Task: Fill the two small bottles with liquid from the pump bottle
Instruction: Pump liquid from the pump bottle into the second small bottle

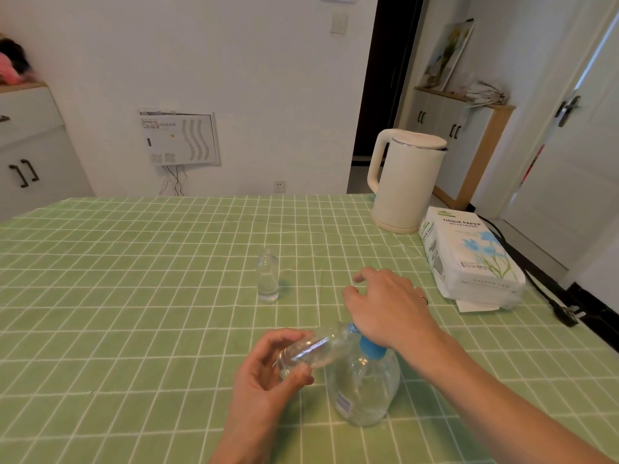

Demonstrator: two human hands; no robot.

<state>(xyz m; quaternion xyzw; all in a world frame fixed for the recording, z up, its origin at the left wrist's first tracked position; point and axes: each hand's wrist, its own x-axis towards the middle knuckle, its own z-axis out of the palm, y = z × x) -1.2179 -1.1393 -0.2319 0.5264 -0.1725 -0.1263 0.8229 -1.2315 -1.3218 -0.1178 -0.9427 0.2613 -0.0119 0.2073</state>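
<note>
A home: checked tablecloth, kettle, tissue pack, cupboards.

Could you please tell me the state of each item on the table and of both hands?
pump bottle: upright, pump head covered.
held small bottle: tipped nearly level, neck toward the pump.
standing small bottle: upright, uncapped, untouched.
left hand: grips the held small bottle.
right hand: rests on the pump head, fingers relaxed.
kettle: upright, lid shut.
tissue pack: lying flat beside the kettle.
</note>
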